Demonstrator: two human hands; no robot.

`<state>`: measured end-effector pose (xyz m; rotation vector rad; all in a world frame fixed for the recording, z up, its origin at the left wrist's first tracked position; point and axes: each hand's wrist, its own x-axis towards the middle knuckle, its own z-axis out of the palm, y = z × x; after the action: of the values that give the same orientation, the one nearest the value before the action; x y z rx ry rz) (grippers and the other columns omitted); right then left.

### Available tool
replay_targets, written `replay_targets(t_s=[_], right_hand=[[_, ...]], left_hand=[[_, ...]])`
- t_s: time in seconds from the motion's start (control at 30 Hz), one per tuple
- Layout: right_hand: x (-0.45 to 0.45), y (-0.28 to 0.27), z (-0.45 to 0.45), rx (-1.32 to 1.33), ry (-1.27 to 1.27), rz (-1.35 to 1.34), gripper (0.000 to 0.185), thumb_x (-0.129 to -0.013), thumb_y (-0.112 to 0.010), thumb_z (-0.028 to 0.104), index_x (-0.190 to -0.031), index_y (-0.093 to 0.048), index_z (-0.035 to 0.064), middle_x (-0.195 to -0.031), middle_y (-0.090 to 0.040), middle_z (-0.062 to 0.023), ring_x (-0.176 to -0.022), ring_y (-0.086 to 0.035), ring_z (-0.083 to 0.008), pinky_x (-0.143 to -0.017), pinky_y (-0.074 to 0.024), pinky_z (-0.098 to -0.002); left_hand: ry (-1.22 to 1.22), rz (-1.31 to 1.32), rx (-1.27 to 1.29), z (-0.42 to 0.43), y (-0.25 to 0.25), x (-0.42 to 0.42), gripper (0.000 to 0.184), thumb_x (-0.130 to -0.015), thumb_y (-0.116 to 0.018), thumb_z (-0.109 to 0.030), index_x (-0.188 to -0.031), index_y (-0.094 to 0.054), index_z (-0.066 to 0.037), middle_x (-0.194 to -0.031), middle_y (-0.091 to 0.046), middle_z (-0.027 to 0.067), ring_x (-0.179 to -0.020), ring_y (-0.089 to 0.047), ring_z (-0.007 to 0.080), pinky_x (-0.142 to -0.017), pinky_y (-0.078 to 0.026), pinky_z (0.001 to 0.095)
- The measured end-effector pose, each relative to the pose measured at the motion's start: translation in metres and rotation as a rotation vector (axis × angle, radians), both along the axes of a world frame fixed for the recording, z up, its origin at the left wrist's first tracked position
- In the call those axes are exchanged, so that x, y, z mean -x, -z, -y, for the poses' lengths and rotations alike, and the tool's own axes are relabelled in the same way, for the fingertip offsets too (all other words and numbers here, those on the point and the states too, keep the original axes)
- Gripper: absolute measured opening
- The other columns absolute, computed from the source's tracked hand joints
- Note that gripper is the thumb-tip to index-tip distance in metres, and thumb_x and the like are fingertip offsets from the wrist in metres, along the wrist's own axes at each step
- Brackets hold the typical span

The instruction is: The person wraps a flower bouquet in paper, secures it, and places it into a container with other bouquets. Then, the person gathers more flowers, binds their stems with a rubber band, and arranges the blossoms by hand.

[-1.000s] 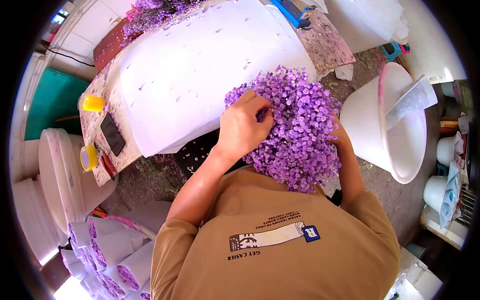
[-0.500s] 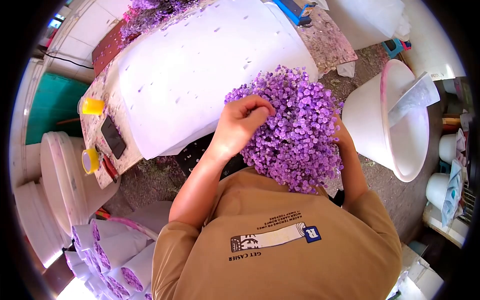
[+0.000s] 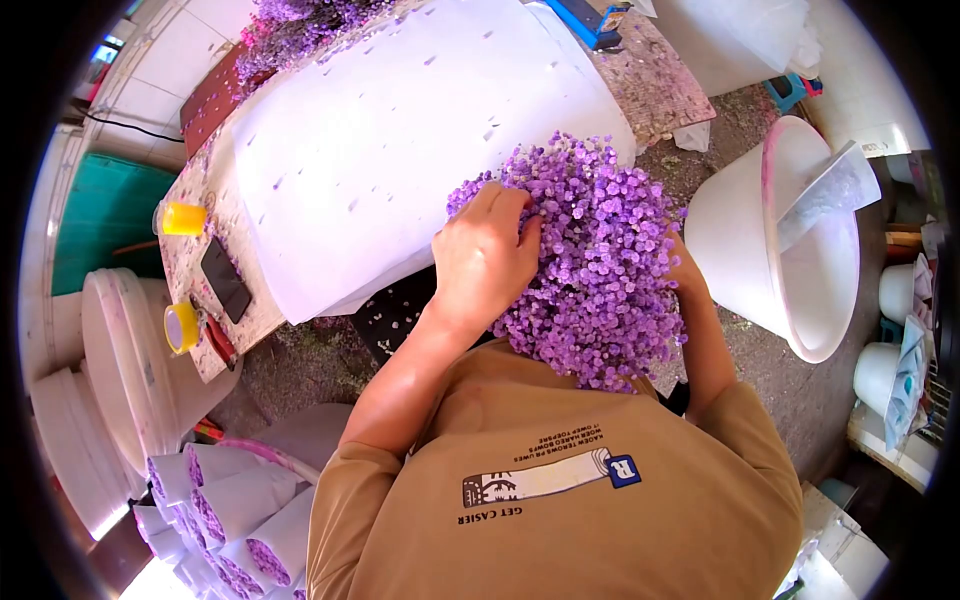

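Note:
A large, round bunch of purple baby's breath (image 3: 600, 270) is held up in front of my chest, blossoms facing me. My left hand (image 3: 487, 245) lies at the bunch's left side with its fingers curled in against the blossoms; whatever is between the fingertips is hidden. On the far right side, my right hand (image 3: 682, 268) reaches behind and under the bunch. Its fingers are covered by the flowers, and the bunch rests in its grip. Just beyond the bunch, white paper sheets (image 3: 400, 140) dotted with fallen petals cover the table.
On the table's left are yellow tape rolls (image 3: 183, 218), a phone (image 3: 226, 280) and red-handled pliers (image 3: 220, 342). More flowers (image 3: 300, 35) lie at the back. A big white bucket (image 3: 725, 240) stands right; paper-wrapped bunches (image 3: 250, 500) are lower left.
My left hand has turned so its back faces up, and has shifted slightly left, its fingers bending into the blossoms. The bunch and my right hand stay nearly in place.

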<state>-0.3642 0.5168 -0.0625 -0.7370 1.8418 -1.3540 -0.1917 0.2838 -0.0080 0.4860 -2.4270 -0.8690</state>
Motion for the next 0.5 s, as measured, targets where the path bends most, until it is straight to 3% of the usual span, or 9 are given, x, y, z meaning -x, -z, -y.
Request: replay_targets(t_s=[0.3, 0.5], right_hand=[[0.007, 0.025, -0.012, 0.065, -0.007, -0.041, 0.073, -0.088, -0.071, 0.035, -0.144, -0.049, -0.0050, -0.140, -0.061, -0.0164, -0.129, -0.056, -0.0240, -0.113, -0.0408, -0.0387], [0.002, 0.010, -0.004, -0.037, -0.011, -0.066, 0.072, -0.090, -0.069, 0.036, -0.146, -0.048, -0.0045, -0.142, -0.059, -0.0162, -0.130, -0.056, -0.0243, -0.114, -0.0398, -0.0386]], left_hand=[[0.033, -0.031, 0.112, -0.005, -0.006, 0.000, 0.017, -0.081, -0.076, -0.006, -0.097, -0.070, -0.008, -0.088, -0.066, 0.0084, -0.074, -0.067, 0.0314, -0.062, -0.053, 0.0413], [0.067, -0.039, 0.166, -0.001, -0.005, 0.004, 0.019, -0.080, -0.076, -0.004, -0.097, -0.070, -0.009, -0.088, -0.066, 0.0088, -0.071, -0.065, 0.0319, -0.061, -0.052, 0.0404]])
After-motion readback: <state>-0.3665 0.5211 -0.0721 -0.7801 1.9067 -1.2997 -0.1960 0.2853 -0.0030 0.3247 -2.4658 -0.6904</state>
